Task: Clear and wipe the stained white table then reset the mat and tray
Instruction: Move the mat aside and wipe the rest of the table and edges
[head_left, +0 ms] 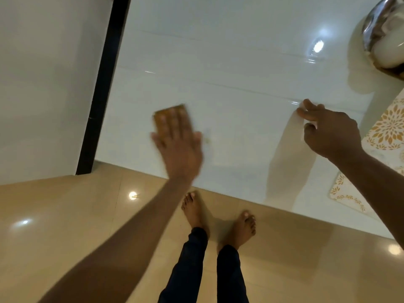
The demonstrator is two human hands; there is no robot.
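Observation:
The glossy white table (229,68) fills the upper middle of the head view. My left hand (179,149) lies flat, fingers together, pressing an orange sponge (168,115) onto the table near its front edge; both are motion-blurred. A faint yellowish stain (207,139) shows just right of that hand. My right hand (330,132) hovers over the table further right, fingers curled around a small white piece (302,107), perhaps paper. A white mat with an orange flower pattern (387,130) lies at the right edge, partly under my right forearm. A steel tray (371,29) with white cups sits at the top right corner.
A black vertical strip (102,84) borders the table on the left, with a pale wall panel (43,84) beyond it. Below the table's front edge is a shiny beige tiled floor (65,226), where my bare feet (218,217) stand close to the table.

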